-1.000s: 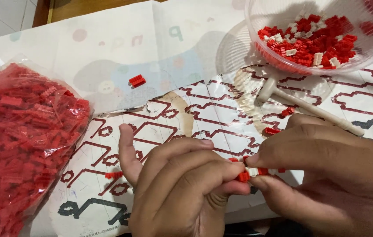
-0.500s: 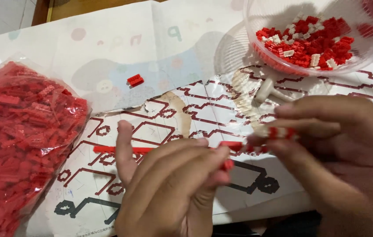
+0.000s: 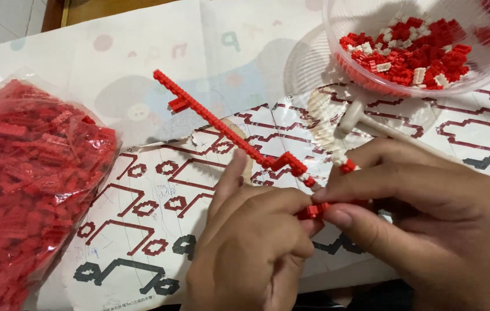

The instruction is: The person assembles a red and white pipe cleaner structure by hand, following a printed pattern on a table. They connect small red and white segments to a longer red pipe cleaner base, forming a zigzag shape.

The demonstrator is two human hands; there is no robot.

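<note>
Left hand (image 3: 251,247): at the near edge of the bench, fingers curled inward, forefinger and thumb pinching the near end of a red brick strip (image 3: 222,124); one finger stands straight up beside the strip.

Right hand (image 3: 429,219): at the near right corner, touching the left hand; thumb and forefinger pressed together on a small red brick (image 3: 313,211) at the strip's near end.

Red brick strip: a long, thin row of tiny bricks, held up off the bench and slanting away from the hands toward the far left; it carries a short side branch near its far end and a small hooked section close to the fingers (a few white bricks show in the part nearest the right hand).

Instruction sheet (image 3: 158,219): paper printed with red and black outline shapes, lying flat on the bench beneath both hands.

Clear plastic bag (image 3: 32,184): along the left edge, packed with loose red bricks.

Clear bowl (image 3: 423,40): at the far right corner, holding red bricks mixed with some white ones.

White tool (image 3: 371,124): a T-shaped piece lying on the sheet just in front of the bowl, partly behind the right hand.
</note>
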